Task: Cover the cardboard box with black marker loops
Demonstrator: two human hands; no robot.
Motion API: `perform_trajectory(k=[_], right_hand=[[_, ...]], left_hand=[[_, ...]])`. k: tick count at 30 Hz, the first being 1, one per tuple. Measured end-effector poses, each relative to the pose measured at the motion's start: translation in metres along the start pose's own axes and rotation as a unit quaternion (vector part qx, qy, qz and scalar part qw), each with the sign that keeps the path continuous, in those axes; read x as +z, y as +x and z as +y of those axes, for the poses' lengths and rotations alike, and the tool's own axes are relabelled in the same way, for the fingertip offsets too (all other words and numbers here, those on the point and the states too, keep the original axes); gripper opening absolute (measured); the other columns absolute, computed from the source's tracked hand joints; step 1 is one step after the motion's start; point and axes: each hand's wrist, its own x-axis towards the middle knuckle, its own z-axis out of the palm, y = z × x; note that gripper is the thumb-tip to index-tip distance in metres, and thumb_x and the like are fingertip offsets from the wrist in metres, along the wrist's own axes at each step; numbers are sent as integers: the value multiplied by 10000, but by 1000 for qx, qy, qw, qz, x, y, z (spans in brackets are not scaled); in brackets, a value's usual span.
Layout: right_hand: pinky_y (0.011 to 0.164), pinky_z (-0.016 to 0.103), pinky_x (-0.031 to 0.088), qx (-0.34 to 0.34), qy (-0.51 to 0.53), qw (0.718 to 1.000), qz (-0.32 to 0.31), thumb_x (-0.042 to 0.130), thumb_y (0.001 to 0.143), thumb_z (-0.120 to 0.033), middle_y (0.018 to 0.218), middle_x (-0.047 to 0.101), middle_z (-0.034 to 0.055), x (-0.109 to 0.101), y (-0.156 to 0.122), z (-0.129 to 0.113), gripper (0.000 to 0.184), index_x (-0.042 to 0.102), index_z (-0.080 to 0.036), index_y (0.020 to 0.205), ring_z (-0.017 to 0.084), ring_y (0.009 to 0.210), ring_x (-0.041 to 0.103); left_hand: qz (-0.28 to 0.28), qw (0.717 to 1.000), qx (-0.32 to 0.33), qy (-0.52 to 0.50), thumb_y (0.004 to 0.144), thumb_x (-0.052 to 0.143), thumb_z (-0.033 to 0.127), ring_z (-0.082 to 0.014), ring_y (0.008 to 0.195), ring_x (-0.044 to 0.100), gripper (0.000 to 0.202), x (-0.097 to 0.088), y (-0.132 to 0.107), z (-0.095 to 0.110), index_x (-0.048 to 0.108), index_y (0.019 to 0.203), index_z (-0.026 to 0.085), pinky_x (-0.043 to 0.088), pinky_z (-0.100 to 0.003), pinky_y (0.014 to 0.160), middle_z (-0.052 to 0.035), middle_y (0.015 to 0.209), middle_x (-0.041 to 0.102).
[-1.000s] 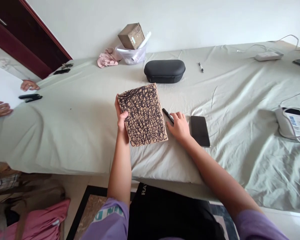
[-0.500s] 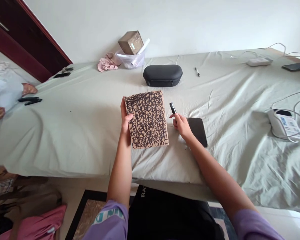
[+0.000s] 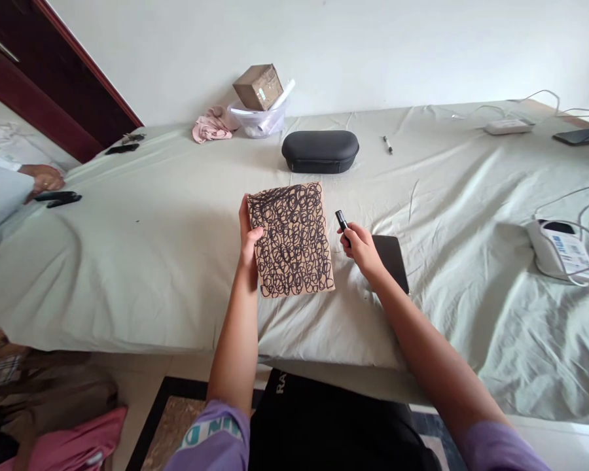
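My left hand [image 3: 249, 235] grips the left edge of a brown cardboard box [image 3: 294, 242], its thumb on the front face. Black looping scribbles cover that face, densest near the upper left. To the right of the box, and apart from it, my right hand [image 3: 360, 247] is closed around a black marker [image 3: 342, 222] that points up and to the left. Partly covered by my right hand and wrist, a black phone [image 3: 393, 260] lies on the cloth-covered table [image 3: 167, 275].
A black hard case [image 3: 320, 152] lies behind the box, with a pen [image 3: 387, 144] to its right. Further back are a plastic tub [image 3: 262, 124] and pink cloth [image 3: 213, 124]. A white corded device [image 3: 564, 248] sits at right. Another person's hand [image 3: 43, 178] is at far left, near a stapler-like black object [image 3: 59, 197].
My hands, the box and the marker hold nearly the same pose, with a slight shift of the whole view. At far left, the other person's hands have moved, and paper shows there.
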Motion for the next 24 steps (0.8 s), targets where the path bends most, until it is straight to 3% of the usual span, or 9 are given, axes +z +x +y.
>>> perform_trajectory(k=[3,7,9,11,15,20,22,24], right_hand=[[583,271,325,-29,-221,975,-6,477,965,-450,661,508,-17,-4,-2,-5,287,588,-219,835,142,595,452],[660,296,342,4,-508,860,-46,426,1045,-396,834,706,73,-3,-10,-16,325,684,-223,949,214,757,624],[690,304,376,44,-580,811,-55,423,1065,-423,975,764,115,0,-15,-22,364,727,-225,1032,251,854,695],[723,318,421,75,-617,783,-32,434,1068,-513,1031,778,139,2,-20,-30,438,755,-215,1054,283,920,733],[757,368,479,118,-633,765,24,483,1011,-685,1049,780,178,1,-29,-47,594,788,-176,1044,347,997,752],[794,442,502,162,-630,760,11,504,971,-744,1169,761,224,-11,-33,-57,672,778,-141,1090,421,1099,724],[804,452,509,161,-628,762,-2,524,980,-696,1191,759,225,-19,-32,-56,619,777,-143,1088,423,1115,716],[800,426,520,132,-612,779,-38,541,1009,-529,1137,774,205,-29,-29,-55,460,788,-151,1100,380,1076,728]], left_hand=[[-4,1000,-1,-3,865,691,473,-325,1619,361,754,0,1,1,459,1581,452,262,-561,1368,59,1706,441],[-5,1000,-3,-9,857,696,465,-327,1625,352,755,-2,3,-1,469,1576,457,252,-566,1370,68,1714,429],[-7,1000,-10,-17,859,698,458,-333,1629,345,760,-3,3,-2,458,1581,458,242,-575,1371,61,1720,418],[-10,1000,-14,-14,866,695,463,-338,1627,349,766,-4,3,-2,441,1588,459,258,-581,1364,49,1718,422],[-18,1000,-25,6,904,657,483,-328,1619,363,756,-3,1,1,388,1611,485,313,-581,1338,47,1738,387],[-16,999,-38,-9,904,651,447,-300,1614,372,752,-3,0,-3,397,1611,472,327,-550,1325,30,1714,427],[-16,999,-38,-9,898,655,465,-295,1600,393,745,-4,2,-7,412,1602,473,333,-534,1319,27,1702,444],[-11,999,-39,-7,875,675,478,-302,1583,414,757,-6,5,-10,431,1592,470,345,-525,1308,20,1689,458]])
